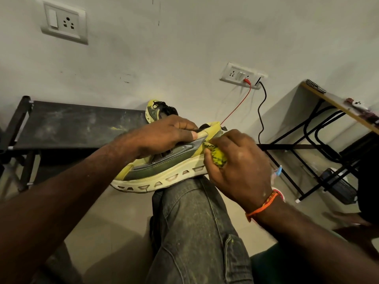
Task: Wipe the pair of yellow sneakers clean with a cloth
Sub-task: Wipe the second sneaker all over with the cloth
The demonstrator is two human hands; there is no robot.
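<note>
1. Position: one sneaker [164,171] lies sole-down across the knee [188,193]. The second sneaker [155,111] stands just behind it, at the end of the black rack [71,124].
2. Left hand [164,136]: grip closed over the upper at the collar, pinning the sneaker to the knee.
3. Right hand [240,167]: grip bunched around the cloth [217,156], pressing it to the heel side.
4. Handling, as judged: light; upper soft and yielding; sole thick, firm and springy. Hold at collar or midsole.
5. The cloth is limp; keep it wadded for pressure.
</note>
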